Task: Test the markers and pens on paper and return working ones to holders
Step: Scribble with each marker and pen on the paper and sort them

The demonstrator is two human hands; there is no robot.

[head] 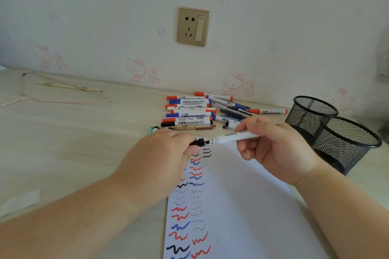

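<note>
R hand grips a white whiteboard marker w/ small black print, held level just above the top of the paper. L hand pinches its black cap at the tip end; cap looks just off, though hard to tell. Paper has red, blue & black squiggles. Marker pile lies behind on tabletop; two black mesh holders at right.

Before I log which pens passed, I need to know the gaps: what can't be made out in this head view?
- Black marker cap: mostly covered by the left hand.
- Squiggle marks on the white paper sheet: upper left ones hidden under the left hand; lowest ones cut by the bottom edge.
- Two black mesh holders: insides not visible from this angle.
- Print on the white marker barrel in the right hand: too small.
</note>
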